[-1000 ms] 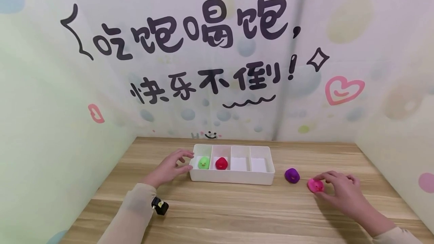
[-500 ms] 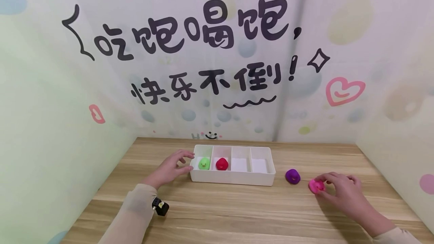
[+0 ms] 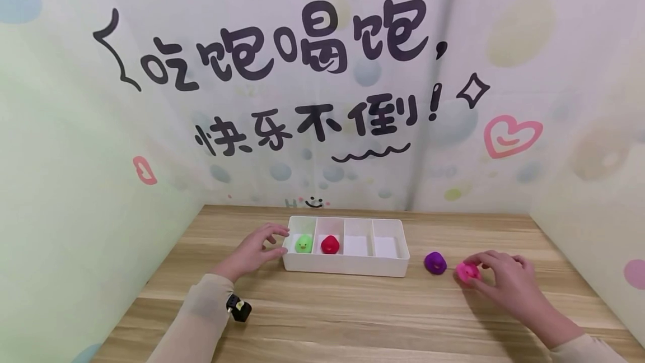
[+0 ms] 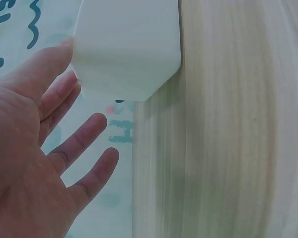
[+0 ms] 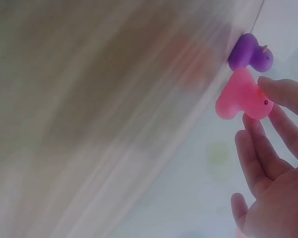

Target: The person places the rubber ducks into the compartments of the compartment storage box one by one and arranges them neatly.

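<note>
My left hand (image 3: 254, 251) is at the left end of a white divided box (image 3: 347, 265). In the left wrist view its thumb and foremost fingertips touch the end of the box (image 4: 129, 39), while the other fingers are spread apart. My right hand (image 3: 509, 282) pinches a pink toy duck (image 3: 467, 273) between thumb and fingers. The right wrist view shows the duck (image 5: 238, 99) from the side, tilted, with its head by the fingertips. Just left of it a purple toy duck (image 3: 435, 263) stands on the table.
A green toy duck (image 3: 303, 243) sits in the box's leftmost compartment, and a red one (image 3: 330, 244) in the compartment beside it. The wooden table (image 3: 332, 318) meets a printed cloth wall (image 3: 322, 172) behind the box. A small black device (image 3: 239, 308) is strapped at my left wrist.
The pink duck has shifted slightly up and left in my right hand, closer to the purple duck. My left hand and the box stay in place.
</note>
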Motion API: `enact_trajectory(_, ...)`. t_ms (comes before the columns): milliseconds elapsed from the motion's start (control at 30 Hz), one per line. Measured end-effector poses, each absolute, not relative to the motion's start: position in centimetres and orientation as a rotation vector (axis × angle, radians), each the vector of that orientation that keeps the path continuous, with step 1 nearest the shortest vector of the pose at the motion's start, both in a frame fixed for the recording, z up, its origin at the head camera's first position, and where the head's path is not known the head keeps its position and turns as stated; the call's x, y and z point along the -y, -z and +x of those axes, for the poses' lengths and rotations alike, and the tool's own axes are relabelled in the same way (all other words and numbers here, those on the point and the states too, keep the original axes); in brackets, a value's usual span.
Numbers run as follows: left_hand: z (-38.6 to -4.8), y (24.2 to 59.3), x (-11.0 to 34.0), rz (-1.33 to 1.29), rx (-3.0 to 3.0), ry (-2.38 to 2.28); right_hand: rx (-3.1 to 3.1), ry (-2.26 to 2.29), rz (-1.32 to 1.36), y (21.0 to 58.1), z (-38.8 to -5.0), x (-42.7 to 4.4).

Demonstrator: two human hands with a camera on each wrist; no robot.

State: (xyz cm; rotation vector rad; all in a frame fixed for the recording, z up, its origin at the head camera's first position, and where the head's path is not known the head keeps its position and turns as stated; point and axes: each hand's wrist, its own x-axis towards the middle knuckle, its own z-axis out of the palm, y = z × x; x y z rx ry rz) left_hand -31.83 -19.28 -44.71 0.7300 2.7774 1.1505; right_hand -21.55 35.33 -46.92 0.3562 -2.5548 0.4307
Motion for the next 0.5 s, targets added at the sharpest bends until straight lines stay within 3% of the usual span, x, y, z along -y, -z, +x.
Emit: enact_trajectory(500,-31.9,45.0,19.4,0.737,-2.776,-1.153,2.500,-0.477,0.408,45.2,-22.7,-33.2)
